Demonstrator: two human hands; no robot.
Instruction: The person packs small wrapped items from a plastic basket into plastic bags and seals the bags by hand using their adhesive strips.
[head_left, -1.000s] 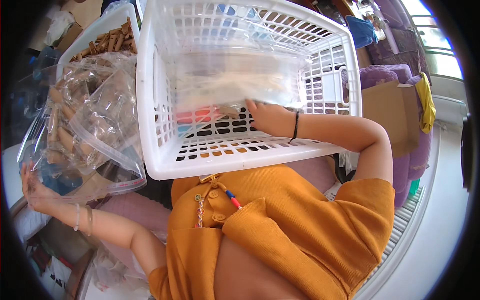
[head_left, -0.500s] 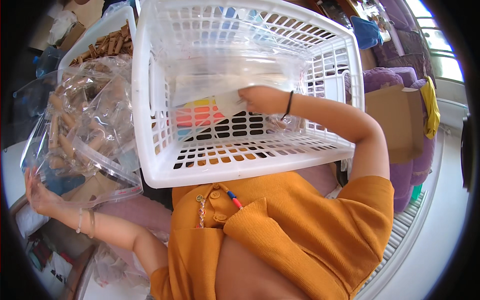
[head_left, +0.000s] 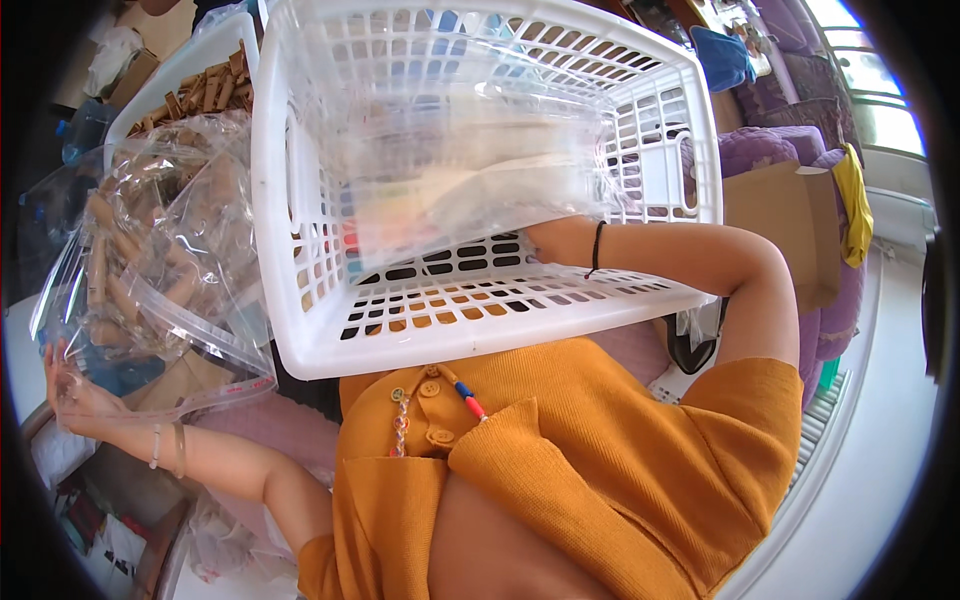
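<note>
A large clear zip bag (head_left: 190, 235) at the left holds several brown paper rolls. My left hand (head_left: 80, 390) is at its lower left corner, fingers pointing up and gripping the plastic edge. A white slatted plastic basket (head_left: 470, 349) stands tilted in front of my body. Inside it lies a pile of clear plastic bags (head_left: 480, 150), with pale and coloured flat pieces showing through, smeared by motion. My right hand (head_left: 562, 243) reaches in from the right, at the lower edge of this pile. Its fingers are curled, and the bags partly hide their tips.
Behind the zip bag, a white tub (head_left: 150, 105) holds more brown rolls. An opened cardboard box (head_left: 780, 230) stands right of the basket, beside purple cushions (head_left: 755, 150) and a yellow cloth (head_left: 857, 205). A blue cloth item (head_left: 720, 58) lies at the far right.
My right hand has moved down and right inside the basket. The clear bags have dropped lower and now cover most of the coloured pieces. My left hand has barely moved.
</note>
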